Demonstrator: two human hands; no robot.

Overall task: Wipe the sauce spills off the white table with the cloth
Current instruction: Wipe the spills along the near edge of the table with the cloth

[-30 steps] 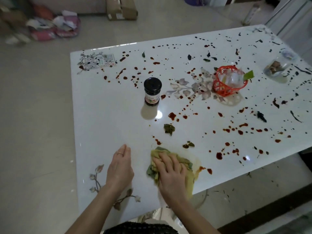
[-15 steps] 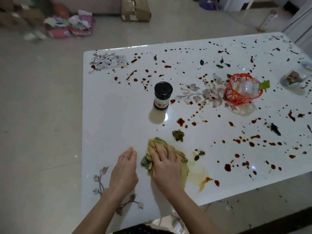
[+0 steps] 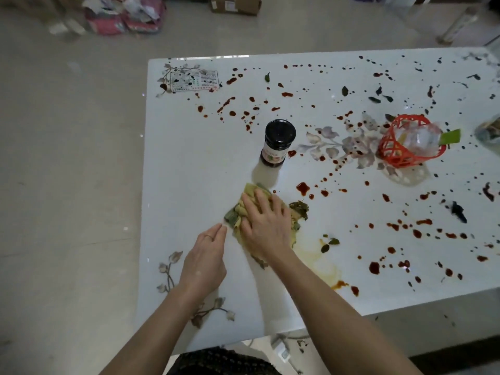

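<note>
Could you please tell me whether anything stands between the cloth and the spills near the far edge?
Yes: the jar stands upright beyond the cloth that the right hand presses, in line with those spills.

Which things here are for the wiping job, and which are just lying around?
For the job: cloth, right hand pressing it, sauce spills, white table.
Just lying about: jar, red basket, cardboard box on the floor.

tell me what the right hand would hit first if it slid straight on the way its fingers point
Probably nothing soon: the right hand, pressing the cloth, points up-left over bare white table, passing just left of the dark jar. The margin looks slim, so the cloth might brush it.
</note>
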